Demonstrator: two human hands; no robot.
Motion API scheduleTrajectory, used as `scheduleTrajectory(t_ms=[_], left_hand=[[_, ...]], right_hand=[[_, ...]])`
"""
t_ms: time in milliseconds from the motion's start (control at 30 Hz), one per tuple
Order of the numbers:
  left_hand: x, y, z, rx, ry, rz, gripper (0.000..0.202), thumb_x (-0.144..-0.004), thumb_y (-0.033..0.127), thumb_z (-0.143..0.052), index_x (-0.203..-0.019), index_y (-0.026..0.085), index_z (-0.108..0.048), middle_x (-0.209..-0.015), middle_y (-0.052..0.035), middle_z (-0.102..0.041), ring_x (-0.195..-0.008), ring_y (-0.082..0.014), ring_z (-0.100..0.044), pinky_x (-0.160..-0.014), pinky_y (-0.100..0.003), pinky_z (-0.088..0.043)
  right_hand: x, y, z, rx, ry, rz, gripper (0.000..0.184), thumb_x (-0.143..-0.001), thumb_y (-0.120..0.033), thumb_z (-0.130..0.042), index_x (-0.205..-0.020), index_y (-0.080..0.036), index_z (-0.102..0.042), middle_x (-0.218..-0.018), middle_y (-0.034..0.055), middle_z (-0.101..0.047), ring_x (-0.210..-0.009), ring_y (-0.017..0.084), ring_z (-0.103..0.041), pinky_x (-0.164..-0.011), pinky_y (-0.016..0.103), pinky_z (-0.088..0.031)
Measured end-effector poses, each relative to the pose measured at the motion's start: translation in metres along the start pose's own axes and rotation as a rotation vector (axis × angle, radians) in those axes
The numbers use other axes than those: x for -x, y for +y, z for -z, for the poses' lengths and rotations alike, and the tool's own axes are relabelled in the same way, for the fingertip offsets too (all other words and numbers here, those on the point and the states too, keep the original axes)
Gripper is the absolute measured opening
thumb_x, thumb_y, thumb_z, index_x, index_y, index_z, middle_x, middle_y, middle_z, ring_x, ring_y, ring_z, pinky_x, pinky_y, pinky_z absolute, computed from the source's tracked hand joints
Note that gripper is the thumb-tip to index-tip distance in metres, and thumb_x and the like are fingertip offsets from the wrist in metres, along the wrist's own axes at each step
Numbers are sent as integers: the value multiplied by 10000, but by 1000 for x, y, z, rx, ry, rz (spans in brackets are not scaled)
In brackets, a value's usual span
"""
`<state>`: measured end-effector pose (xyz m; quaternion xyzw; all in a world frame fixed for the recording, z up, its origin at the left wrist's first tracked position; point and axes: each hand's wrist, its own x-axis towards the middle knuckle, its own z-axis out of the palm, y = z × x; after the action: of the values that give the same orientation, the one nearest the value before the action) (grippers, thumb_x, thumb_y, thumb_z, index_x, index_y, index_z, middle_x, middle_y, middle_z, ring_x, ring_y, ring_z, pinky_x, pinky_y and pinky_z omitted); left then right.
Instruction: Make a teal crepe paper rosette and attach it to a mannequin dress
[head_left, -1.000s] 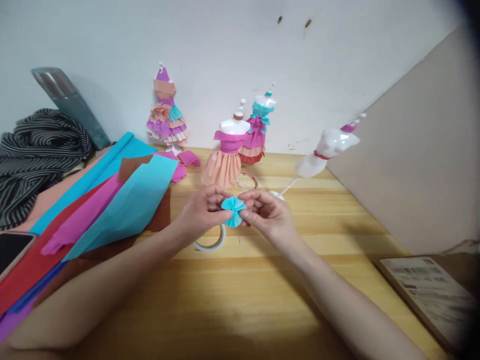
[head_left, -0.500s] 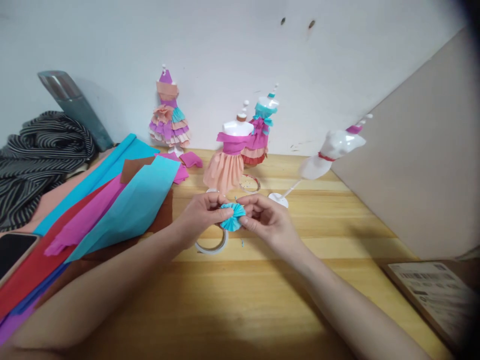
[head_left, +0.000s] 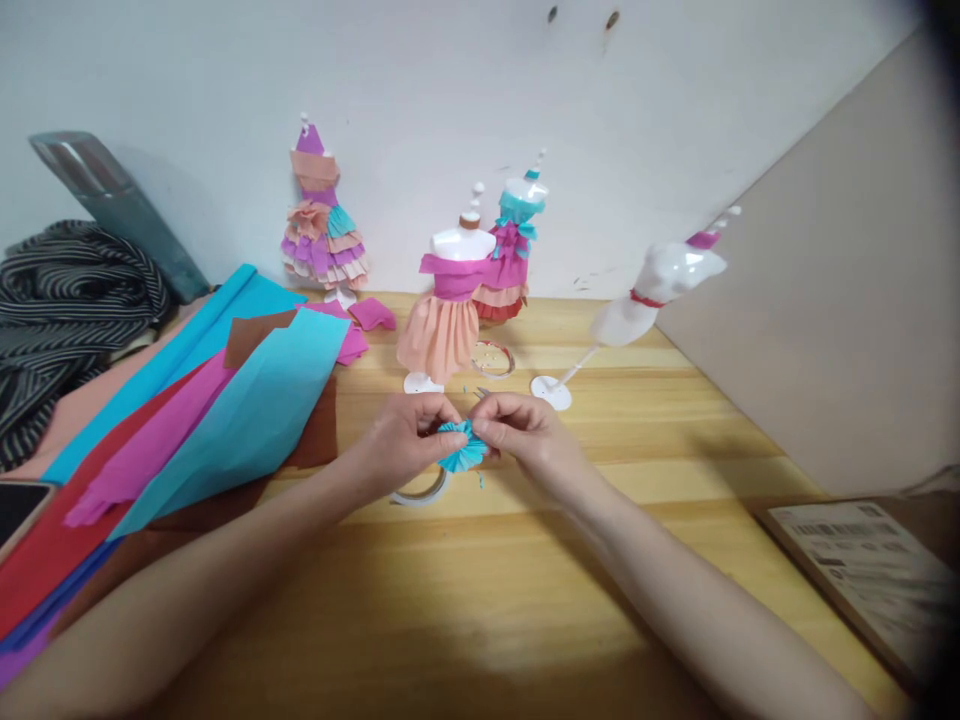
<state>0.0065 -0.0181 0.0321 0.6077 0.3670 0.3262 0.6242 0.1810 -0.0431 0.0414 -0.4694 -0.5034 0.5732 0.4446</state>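
Blue rosette (head_left: 461, 457) near tape roll (head_left: 426, 499)

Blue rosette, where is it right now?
In the head view, the blue rosette is just below centre, held between the left hand and right hand.

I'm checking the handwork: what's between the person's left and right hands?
In the head view, a pleated turquoise piece lies between the left hand and right hand, held by both.

Site: craft corner; home or studio undetermined. Indicators: table (head_left: 480, 590) against wall (head_left: 420, 80), coloured sheets (head_left: 259, 415), tape (head_left: 424, 498), small mannequins (head_left: 459, 243).
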Motion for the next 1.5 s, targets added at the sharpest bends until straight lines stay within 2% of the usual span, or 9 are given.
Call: scheduleTrajectory(t_ms=[100,167,300,500,767,1067,1300,1433,1500], left_hand=[[0,1,0,-7,7,-16,174,-636,273,-707,-664,140,-598,-584,29,-581,-544,-78,-525,-550,-213,-418],[-2,1,0,10,32,-24,180,-632,279,-709,-662,140,-598,-589,28,-586,-549,-76,-526,-559,-214,-420],[-4,1,0,44,89,-18,199,-603,274,-734,-655,137,-598,-562,42,-569,-531,-67,-509,-541,-203,-405],[-4,0,2,106,115,-8,222,-602,259,-778,-666,133,-607,-581,34,-600,-548,-71,-542,-557,-198,-438],[-2,2,3,123,111,30,213,-672,292,-744,-684,124,-613,-623,0,-647,-575,-92,-612,-578,-210,-511],[-3,2,5,172,110,27,242,-665,324,-740,-684,126,-604,-601,3,-646,-530,-89,-603,-547,-212,-512],[-1,7,4,187,117,24,242,-676,325,-744,-674,134,-597,-587,21,-621,-537,-84,-595,-559,-213,-514],[1,9,4,190,83,29,282,-707,373,-737,-690,131,-593,-611,5,-628,-563,-96,-606,-571,-230,-524],[1,8,3,215,93,38,311,-737,417,-714,-792,130,-609,-643,-5,-642,-582,-113,-624,-573,-246,-530]], right_hand=[[0,1,2,-76,-31,-98,394,-610,-494,-822,-586,-164,-609,-486,-39,-512,-452,68,-416,-446,216,-305],[0,2,4,-93,-47,-108,417,-629,-519,-807,-581,-161,-600,-511,-25,-537,-462,71,-435,-447,218,-314],[-1,1,6,-43,-42,-13,420,-687,-556,-757,-654,-161,-618,-575,-3,-586,-509,95,-492,-481,239,-375],[-3,5,3,41,-39,128,303,-633,-374,-831,-710,-179,-611,-581,-45,-557,-505,82,-474,-486,234,-394],[0,6,4,57,33,289,230,-719,-324,-774,-846,-197,-631,-647,-29,-570,-553,99,-508,-506,241,-428],[0,10,1,183,76,344,258,-765,-350,-728,-938,-211,-597,-659,-31,-545,-566,112,-512,-537,261,-452],[7,10,0,471,108,550,44,-820,-222,-643,-831,-204,-604,-673,-10,-587,-586,121,-540,-558,262,-466],[7,11,-1,521,119,560,68,-824,-193,-609,-758,-205,-599,-658,7,-599,-580,134,-552,-564,283,-478],[7,12,0,518,145,552,83,-825,-201,-608,-743,-207,-597,-647,9,-597,-579,139,-552,-567,291,-482]])
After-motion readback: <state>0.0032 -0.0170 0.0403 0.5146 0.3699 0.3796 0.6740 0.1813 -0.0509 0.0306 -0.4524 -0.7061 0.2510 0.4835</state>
